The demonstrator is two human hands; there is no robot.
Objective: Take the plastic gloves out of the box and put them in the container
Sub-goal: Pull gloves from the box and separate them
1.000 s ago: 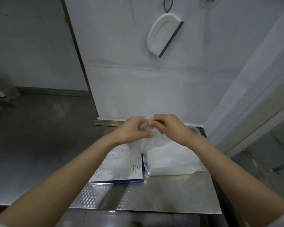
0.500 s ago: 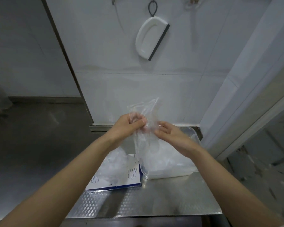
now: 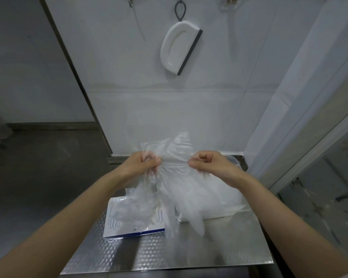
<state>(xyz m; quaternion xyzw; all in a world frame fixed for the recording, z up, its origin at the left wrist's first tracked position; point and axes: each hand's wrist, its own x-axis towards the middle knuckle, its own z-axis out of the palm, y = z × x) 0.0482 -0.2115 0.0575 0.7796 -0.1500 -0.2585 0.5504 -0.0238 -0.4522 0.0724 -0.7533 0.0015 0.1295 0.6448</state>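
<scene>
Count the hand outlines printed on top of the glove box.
2. One hand outline sits near the box's front-left corner, another by its right edge. Loose plastic gloves cover the middle of the top, so more may be hidden.

- Left hand: fingers curled, pinching the plastic gloves at their upper edge.
- Right hand: curled, knuckles up, pinching the same gloves, level with the left hand and apart from it.
- Forearms: bare, extended forward, converging.
</scene>
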